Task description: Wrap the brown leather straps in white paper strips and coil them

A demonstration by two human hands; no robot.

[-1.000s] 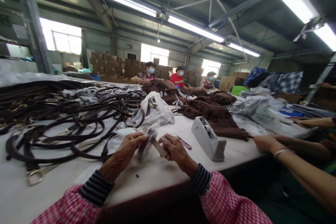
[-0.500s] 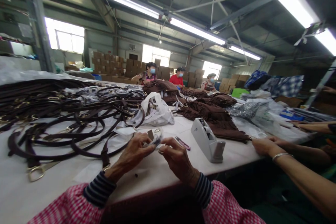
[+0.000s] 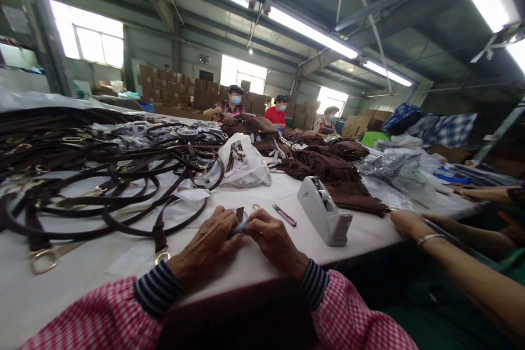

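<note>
My left hand [image 3: 211, 238] is closed around a small grey-white wrapped bundle [image 3: 240, 225] with a brown tab standing up from it. My right hand [image 3: 275, 240] meets it from the other side, with thumb and fingers pinched at the bundle's right edge. What exactly lies inside the wrapping cannot be made out. Just beyond my fingers a small gold-coloured ring [image 3: 256, 207] rests on the white tabletop. Thread snips [image 3: 284, 215] with pink handles lie to the right of it. A grey tape dispenser [image 3: 324, 212] stands further right.
Dark brown straps [image 3: 110, 213] with metal rings cover the left side. A white plastic bag [image 3: 243, 161] stands ahead, brown fabric bags [image 3: 332, 175] behind the dispenser. At right, a co-worker's hand [image 3: 408, 224] holds a brown bag's end. Several people sit across the table.
Both hands have come closer together around the bundle and lower in the view. The gold ring now shows on the table beyond them. The camera has tilted slightly.
</note>
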